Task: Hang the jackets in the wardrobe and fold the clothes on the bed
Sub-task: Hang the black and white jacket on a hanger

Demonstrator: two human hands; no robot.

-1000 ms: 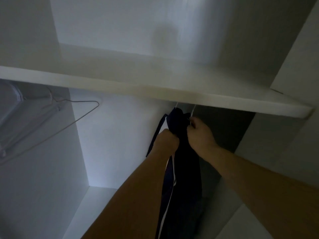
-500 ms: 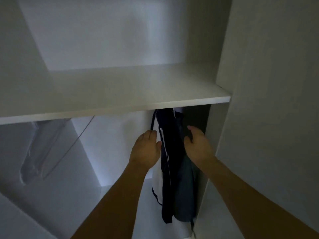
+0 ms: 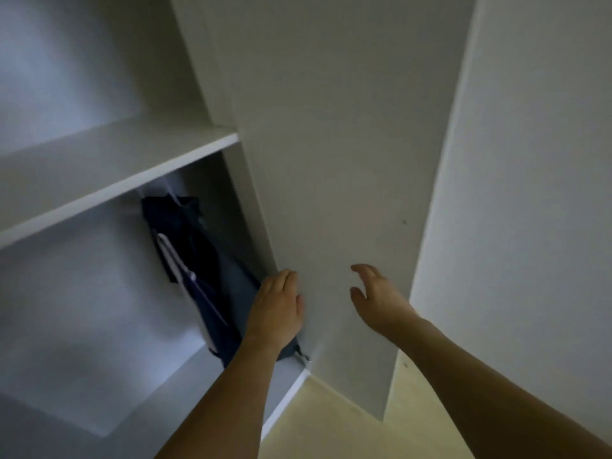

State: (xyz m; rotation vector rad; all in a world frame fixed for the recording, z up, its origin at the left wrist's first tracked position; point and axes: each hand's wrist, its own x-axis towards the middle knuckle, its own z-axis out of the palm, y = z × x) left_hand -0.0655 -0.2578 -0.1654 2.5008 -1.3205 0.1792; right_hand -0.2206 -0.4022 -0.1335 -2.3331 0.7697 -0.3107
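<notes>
Dim light. The dark navy jacket with white trim hung in the wardrobe, under the white shelf, at the compartment's right end, against the side panel. A paler blue garment hung just beside the jacket, on its door side. My left hand was flat, fingers straight and together, holding nothing, in front of the jacket's lower part by the edge of the white door; contact with the door unclear. My right hand was open, fingers loosely spread, empty, before the door's face. Pale wood floor lay below the door.
</notes>
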